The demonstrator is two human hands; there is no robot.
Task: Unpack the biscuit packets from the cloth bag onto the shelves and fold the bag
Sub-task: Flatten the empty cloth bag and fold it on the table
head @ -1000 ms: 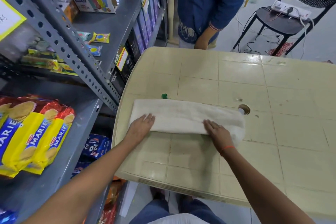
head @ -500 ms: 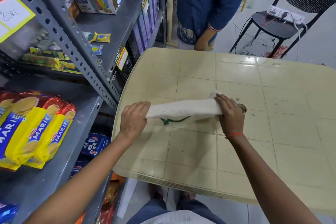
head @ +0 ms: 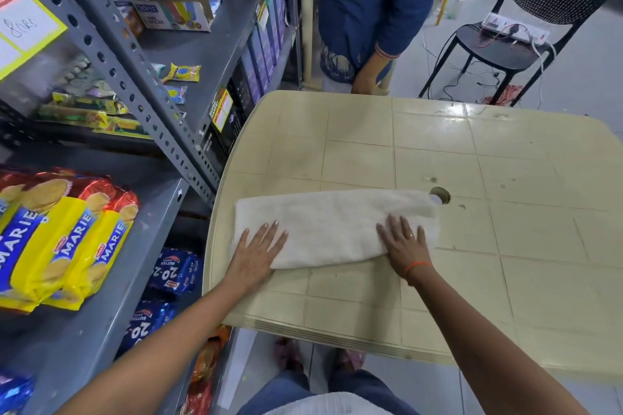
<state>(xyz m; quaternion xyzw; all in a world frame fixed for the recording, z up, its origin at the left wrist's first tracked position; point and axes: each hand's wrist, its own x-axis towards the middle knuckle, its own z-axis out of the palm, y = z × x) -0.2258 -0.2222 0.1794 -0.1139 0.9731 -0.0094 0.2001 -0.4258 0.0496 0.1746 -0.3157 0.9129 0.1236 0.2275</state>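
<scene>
The white cloth bag (head: 332, 226) lies folded into a long flat strip on the beige table (head: 472, 246), near its left front corner. My left hand (head: 258, 251) presses flat on the bag's left end, fingers spread. On the bag's right end rests my right hand (head: 404, 244), also flat with fingers apart. Yellow and red Marie biscuit packets (head: 67, 239) lie side by side on the grey shelf (head: 101, 330) at the left. Blue biscuit packets (head: 175, 269) sit on the shelf below.
A person in dark blue clothes (head: 371, 10) stands at the table's far edge. A black chair (head: 526, 20) with a power strip and cables is at the back right. Upper shelves hold cardboard boxes (head: 178, 7) and small packets. The table has a round hole (head: 439, 195).
Half a second ago both hands gripped the bag's ends and lifted it over in a fold. Now the bag lies flat again and both hands press down on it, open.
</scene>
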